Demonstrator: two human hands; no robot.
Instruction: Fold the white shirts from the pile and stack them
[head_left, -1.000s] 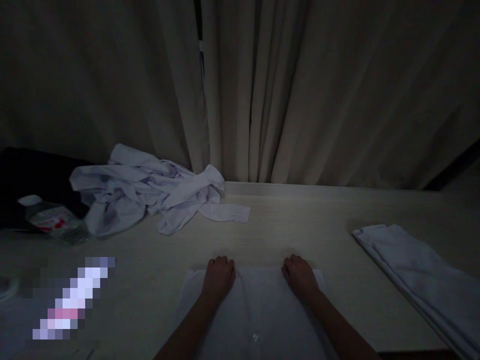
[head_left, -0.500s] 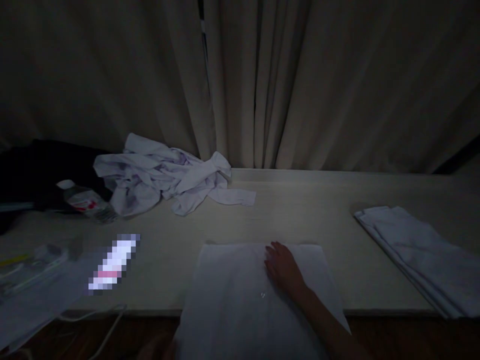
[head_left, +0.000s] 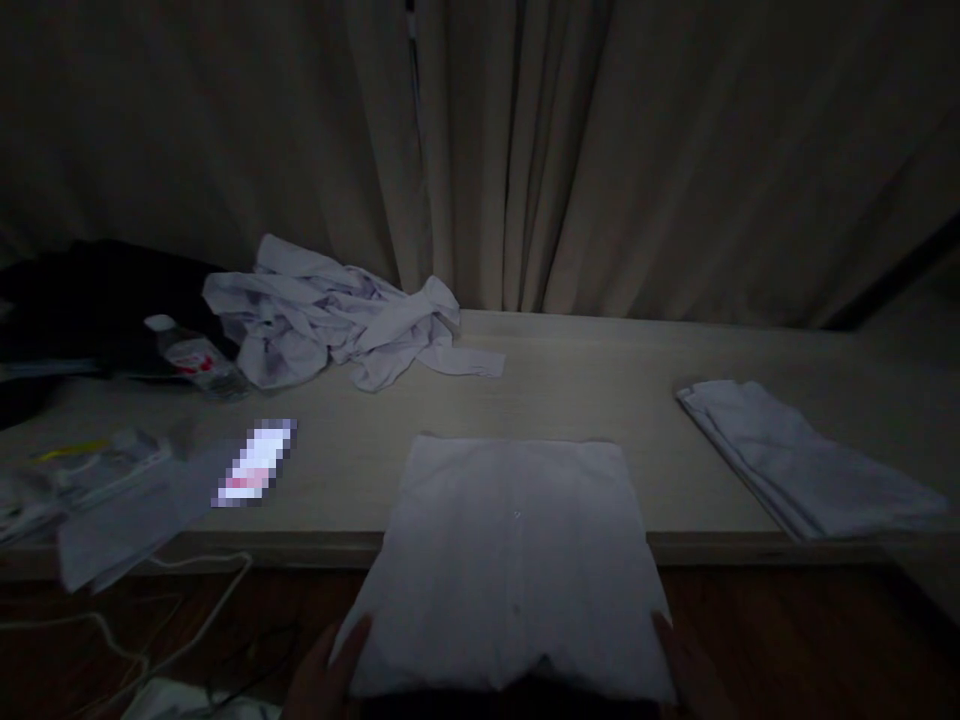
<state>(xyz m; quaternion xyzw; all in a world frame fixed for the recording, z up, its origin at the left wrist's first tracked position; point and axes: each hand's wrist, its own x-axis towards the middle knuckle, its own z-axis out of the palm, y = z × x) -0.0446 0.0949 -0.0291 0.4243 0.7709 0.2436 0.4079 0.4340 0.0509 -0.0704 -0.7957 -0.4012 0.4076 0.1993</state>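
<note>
left hand (head_left: 324,672): I see it low at the shirt's near left corner, thumb lying up on the cloth, fingers hidden under the edge; holding that corner as far as I can tell in this dim light.
right hand (head_left: 686,668): at the shirt's near right corner, mostly dark and partly cut by the frame edge; touching the hem, closed on it or not I cannot tell.
shirt (head_left: 510,560): white, folded flat into a rectangle, far half on the table, near half hanging past the table's front edge toward me.
table (head_left: 585,390): pale wood top, under the shirt and running out to both sides of it.
folded cloth (head_left: 802,462): white, right of the shirt, well apart, lying flat on the table.
crumpled cloth (head_left: 337,318): white heap, beyond the shirt to its left, against the curtain.
bottle (head_left: 196,360): clear plastic, lying on its side, just left of the heap.
curtain (head_left: 525,150): beige, hanging behind the table, beyond the shirt.
cables (head_left: 150,640): left of the shirt, below the table edge.
</note>
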